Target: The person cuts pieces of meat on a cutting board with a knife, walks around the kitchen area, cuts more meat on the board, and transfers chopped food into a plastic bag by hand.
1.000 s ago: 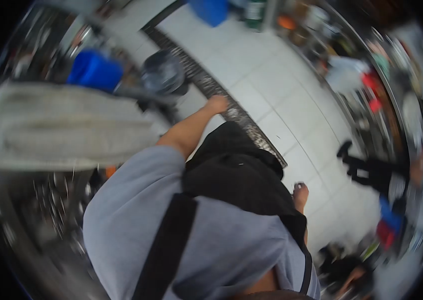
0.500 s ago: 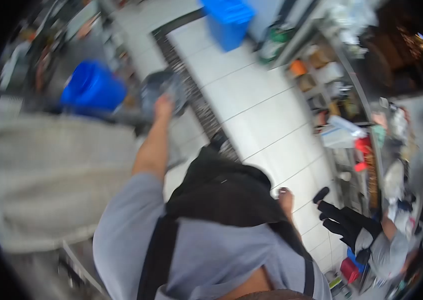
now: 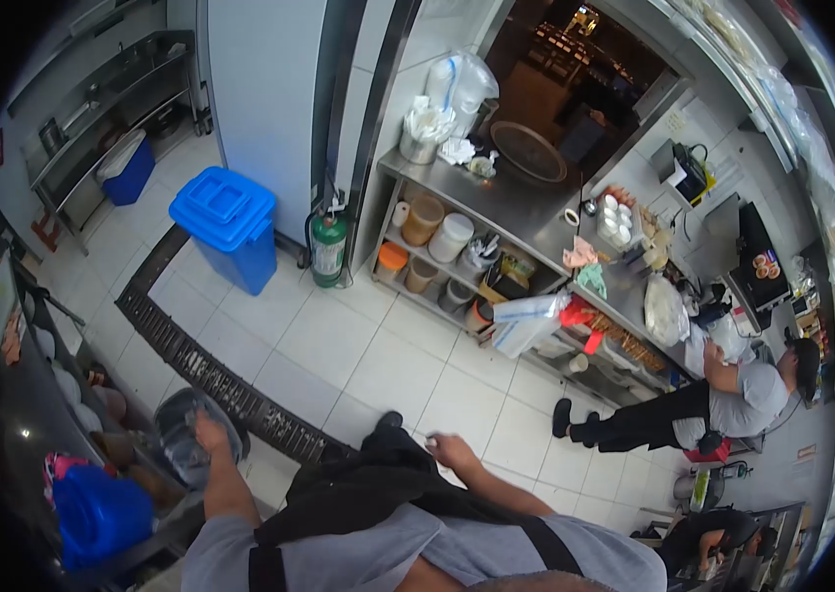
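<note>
At rounded plastic bin (image 3: 177, 450), left grip (image 3: 208, 432)

A round, open greyish bin (image 3: 177, 446), seemingly lined with clear plastic, stands beside the floor grate (image 3: 208, 382).

The left arm (image 3: 228, 490) stretches forward at lower left, the left hand (image 3: 209, 433) blurred; the right arm (image 3: 504, 486) angles across lower middle, the right hand (image 3: 452, 452) partly curled.
</note>
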